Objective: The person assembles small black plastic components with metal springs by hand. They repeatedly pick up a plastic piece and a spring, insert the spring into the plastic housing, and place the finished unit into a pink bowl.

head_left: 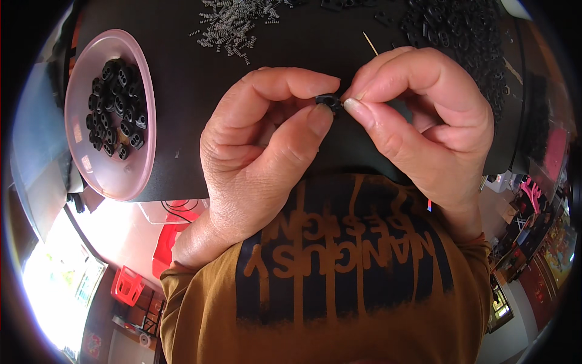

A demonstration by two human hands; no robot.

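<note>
1. Landmark: pink bowl (109, 176), on the black table top (182, 73), with a heap of finished-looking black clips (116, 106) inside it.
2. Small black clip (328, 101) is held in the air, well right of the bowl and just above the table edge.
3. Left hand (254, 151): thumb and forefinger closed on the clip's left end, other fingers curled under. Likely pinched so to steady the part at chest height, near the eyes.
4. Right hand (424, 121): thumb and forefinger tips pressed to the clip's right end; cannot tell whether they hold a further small piece.
5. Clip's long axis appears to run left–right between the two pinches; which face points up cannot be told.
6. Springs (233, 24) lie scattered up and right of the bowl; loose black parts (461, 30) are piled far to its right, both within reach.
</note>
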